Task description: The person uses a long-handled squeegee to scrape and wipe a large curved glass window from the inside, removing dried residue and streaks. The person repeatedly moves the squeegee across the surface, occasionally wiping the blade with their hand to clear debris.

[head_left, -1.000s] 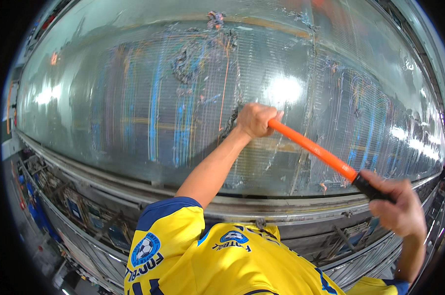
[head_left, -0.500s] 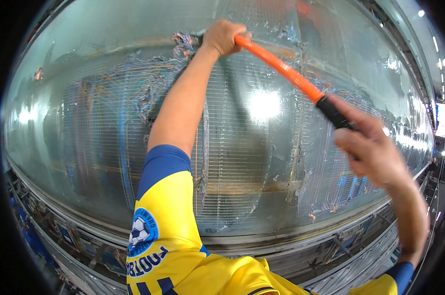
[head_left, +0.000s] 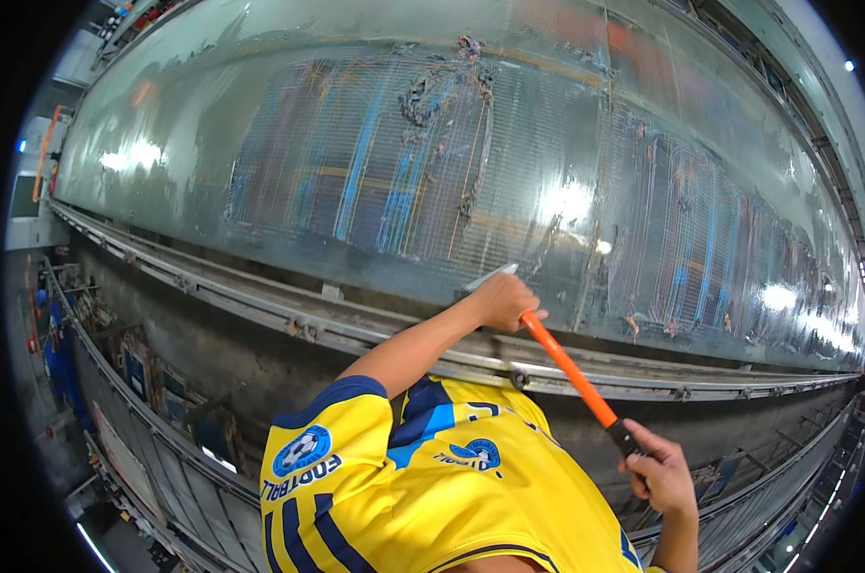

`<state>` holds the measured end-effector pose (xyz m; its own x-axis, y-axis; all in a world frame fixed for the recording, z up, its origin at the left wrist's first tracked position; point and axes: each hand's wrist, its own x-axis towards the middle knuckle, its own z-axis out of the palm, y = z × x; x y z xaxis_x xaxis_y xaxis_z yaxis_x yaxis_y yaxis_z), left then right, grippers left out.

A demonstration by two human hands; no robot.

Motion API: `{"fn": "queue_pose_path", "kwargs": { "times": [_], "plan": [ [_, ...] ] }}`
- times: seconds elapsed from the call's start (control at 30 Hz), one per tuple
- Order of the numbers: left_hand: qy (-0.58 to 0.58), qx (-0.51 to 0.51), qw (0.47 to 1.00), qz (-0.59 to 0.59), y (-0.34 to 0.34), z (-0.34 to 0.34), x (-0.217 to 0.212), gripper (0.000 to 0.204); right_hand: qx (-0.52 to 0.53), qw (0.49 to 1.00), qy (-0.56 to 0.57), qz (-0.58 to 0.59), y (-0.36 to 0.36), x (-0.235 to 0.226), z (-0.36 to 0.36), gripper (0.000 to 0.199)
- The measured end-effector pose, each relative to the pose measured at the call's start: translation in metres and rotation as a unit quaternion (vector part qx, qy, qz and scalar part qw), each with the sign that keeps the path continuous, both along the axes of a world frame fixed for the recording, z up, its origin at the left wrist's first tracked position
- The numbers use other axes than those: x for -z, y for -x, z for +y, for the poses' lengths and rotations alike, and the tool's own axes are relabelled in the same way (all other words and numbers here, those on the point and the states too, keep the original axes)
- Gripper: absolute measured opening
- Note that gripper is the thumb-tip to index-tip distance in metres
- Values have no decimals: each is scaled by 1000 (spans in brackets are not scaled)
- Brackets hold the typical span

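Glossy streaked sheet [head_left: 537, 124], pale blade [head_left: 494, 275] near its close edge: I judge this scraping, left fingers [head_left: 539, 314] clasping orange shaft [head_left: 574, 371], right fingers [head_left: 650, 438] black grip [head_left: 624, 437], next stroke needing both firm.

Yellow shirt [head_left: 528, 516] – navy L cuff [head_left: 329, 399] & stripes [head_left: 341, 542], rd. blue badge [head_left: 301, 452] – bare hands [head_left: 505, 302]

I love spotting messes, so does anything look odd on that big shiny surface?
Yes: a ragged dark clump lies on the shiny surface beyond the left hand, near blue streaks. It looks odd, crumpled among straight lines.
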<state>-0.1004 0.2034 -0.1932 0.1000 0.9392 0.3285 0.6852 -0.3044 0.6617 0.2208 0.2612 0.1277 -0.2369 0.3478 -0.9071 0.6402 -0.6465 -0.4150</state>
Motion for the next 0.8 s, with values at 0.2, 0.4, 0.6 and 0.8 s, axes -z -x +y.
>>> {"fn": "queue_pose_path", "kwargs": {
  "times": [0.2,0.4,0.6,0.8],
  "plan": [
    [8,9,1000,6,13,-58,2,47,-34,999,26,25,13,-2,-53,62],
    [-70,-25,997,-19,52,-22,2,43,-80,996,-6,-28,84,-24,-17,63],
    [-76,-47,993,-76,84,35,4,44,-74,995,-14,-60,152,-47,51,61],
    [-73,-94,989,-83,137,140,9,43,-133,978,-93,-130,229,-56,166,61]
  ]
}}
